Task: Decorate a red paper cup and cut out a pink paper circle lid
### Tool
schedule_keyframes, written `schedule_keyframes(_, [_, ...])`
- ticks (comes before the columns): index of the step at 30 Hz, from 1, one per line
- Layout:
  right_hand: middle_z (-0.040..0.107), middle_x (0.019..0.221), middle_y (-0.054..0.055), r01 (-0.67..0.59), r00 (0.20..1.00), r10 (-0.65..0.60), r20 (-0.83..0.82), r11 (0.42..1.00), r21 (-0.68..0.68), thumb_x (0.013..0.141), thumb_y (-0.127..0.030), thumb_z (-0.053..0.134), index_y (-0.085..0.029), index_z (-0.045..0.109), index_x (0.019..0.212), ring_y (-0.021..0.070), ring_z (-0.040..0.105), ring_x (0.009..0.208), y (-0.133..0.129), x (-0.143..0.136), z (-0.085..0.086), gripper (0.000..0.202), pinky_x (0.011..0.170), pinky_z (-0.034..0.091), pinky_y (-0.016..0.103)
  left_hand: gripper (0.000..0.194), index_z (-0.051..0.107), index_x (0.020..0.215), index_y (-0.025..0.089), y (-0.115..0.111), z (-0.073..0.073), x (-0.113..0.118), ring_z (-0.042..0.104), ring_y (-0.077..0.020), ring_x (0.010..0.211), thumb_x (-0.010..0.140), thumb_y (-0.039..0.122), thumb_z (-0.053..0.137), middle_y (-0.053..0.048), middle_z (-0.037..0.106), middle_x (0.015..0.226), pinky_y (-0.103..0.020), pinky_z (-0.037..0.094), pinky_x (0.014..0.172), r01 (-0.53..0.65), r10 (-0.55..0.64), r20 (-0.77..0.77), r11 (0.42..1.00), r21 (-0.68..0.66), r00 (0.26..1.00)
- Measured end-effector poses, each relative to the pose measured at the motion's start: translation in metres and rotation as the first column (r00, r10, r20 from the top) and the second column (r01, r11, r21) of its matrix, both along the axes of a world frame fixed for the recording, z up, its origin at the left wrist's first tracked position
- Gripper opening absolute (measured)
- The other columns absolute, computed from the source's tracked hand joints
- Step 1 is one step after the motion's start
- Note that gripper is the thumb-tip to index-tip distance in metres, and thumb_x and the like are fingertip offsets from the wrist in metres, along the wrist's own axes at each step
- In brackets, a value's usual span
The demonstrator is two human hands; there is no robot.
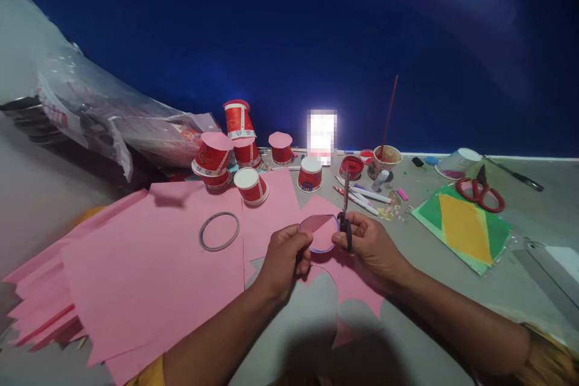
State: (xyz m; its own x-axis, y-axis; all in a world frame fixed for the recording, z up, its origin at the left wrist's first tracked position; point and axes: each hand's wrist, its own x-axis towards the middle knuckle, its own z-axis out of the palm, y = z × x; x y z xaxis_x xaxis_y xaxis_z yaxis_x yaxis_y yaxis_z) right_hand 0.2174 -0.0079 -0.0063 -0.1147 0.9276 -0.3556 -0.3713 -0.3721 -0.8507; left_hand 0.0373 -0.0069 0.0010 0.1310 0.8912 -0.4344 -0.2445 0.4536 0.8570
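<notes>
A round pink paper disc [322, 234] with a blue outline along its edge is held up between both hands. My left hand [286, 253] pinches its left edge between thumb and fingers. My right hand [377, 247] is closed on black-handled scissors [346, 226], blades pointing up, while its thumb and a finger also touch the disc's right edge. Below lies a pink paper offcut [357, 280] with curved cut-outs. A grey ring [219, 231] rests on the pink sheets [163, 265] left of my left hand.
Red paper cups [251, 187], some topped with pink discs, stand behind the sheets. Farther right are a red paint pot [351, 167], a cup with a brush [384, 163], several markers [364, 196], and red-handled scissors [480, 193] on green and yellow sheets [465, 226]. A plastic bag [131, 120] bulges at left.
</notes>
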Motion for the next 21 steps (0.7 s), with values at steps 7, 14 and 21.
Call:
schedule_keyframes(7, [0.069, 0.069, -0.005, 0.010, 1.000, -0.010, 0.005, 1.000, -0.018, 0.049, -0.024, 0.104, -0.018, 0.071, 0.088, 0.0097, 0.055, 0.058, 0.001, 0.002, -0.004, 0.052, 0.055, 0.042, 0.023, 0.044, 0.037, 0.059, 0.025, 0.002, 0.003, -0.002, 0.021, -0.0018, 0.036, 0.062, 0.044, 0.077, 0.014, 0.029, 0.044, -0.021, 0.015, 0.042, 0.014, -0.013, 0.044, 1.000, -0.012, 0.999])
schedule_keyframes(14, [0.068, 0.066, -0.004, 0.032, 0.999, -0.032, -0.011, 0.999, -0.005, 0.049, -0.024, 0.103, -0.018, 0.071, 0.081, 0.0101, 0.053, 0.057, 0.004, 0.001, -0.004, 0.046, 0.054, 0.040, 0.023, 0.032, 0.052, 0.062, 0.020, 0.001, -0.002, -0.002, 0.039, -0.0055, 0.043, 0.066, 0.040, 0.077, 0.006, 0.048, 0.050, -0.021, 0.026, 0.046, -0.011, 0.011, -0.014, 0.999, 0.034, 1.000])
schedule_keyframes(21, [0.070, 0.080, 0.002, -0.199, 0.976, 0.197, 0.096, 0.980, 0.005, 0.071, -0.041, 0.094, -0.017, 0.072, 0.090, 0.0137, 0.059, 0.068, 0.000, 0.012, -0.001, 0.037, 0.061, 0.043, 0.026, 0.032, 0.045, 0.056, 0.021, 0.011, 0.011, -0.015, 0.037, -0.0056, 0.048, 0.066, 0.033, 0.073, 0.008, 0.042, 0.051, -0.020, 0.037, 0.048, -0.159, 0.176, -0.100, 0.974, 0.162, 0.979])
